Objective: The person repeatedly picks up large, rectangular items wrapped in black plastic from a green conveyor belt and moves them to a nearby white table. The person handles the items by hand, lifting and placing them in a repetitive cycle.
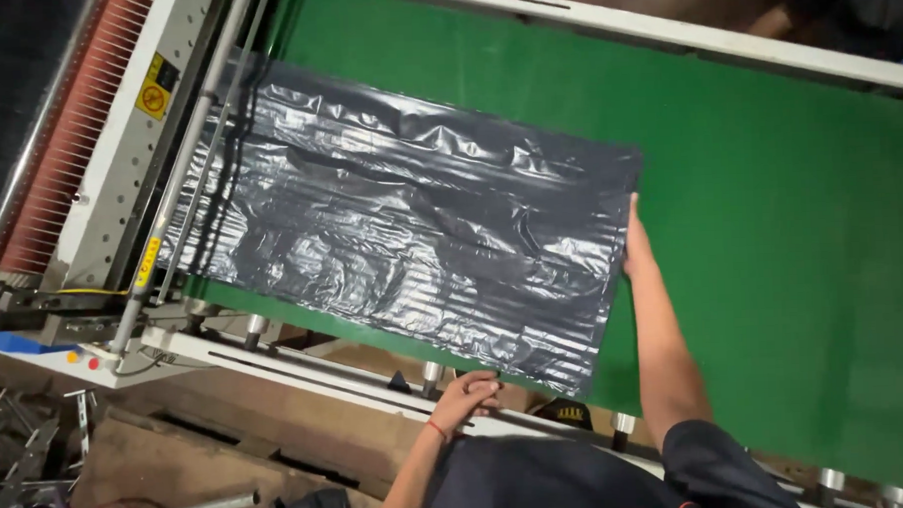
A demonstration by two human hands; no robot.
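- Lying flat on the green conveyor belt (769, 173): a black crinkled plastic sheet (400, 216).
- Pressed against that sheet's right edge: right hand (635, 243).
- At the sheet's near edge, left of the right hand: left hand (466, 396), over the white metal frame rail (306, 374).
- Far left of both hands, at the sheet's other end: a grey-white machine housing with rollers (118, 155).
- Below the left hand's rail, further left: scrap metal pieces (23, 449).

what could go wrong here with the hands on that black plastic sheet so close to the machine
The black plastic sheet looks wrinkled and its far end lies at the machine's rollers, so it could bunch or skew there. The left hand grips only the near edge and the right hand rests flat on the end edge; thin film could slip or stretch. If the green belt moves, fingers by the edge may get dragged.
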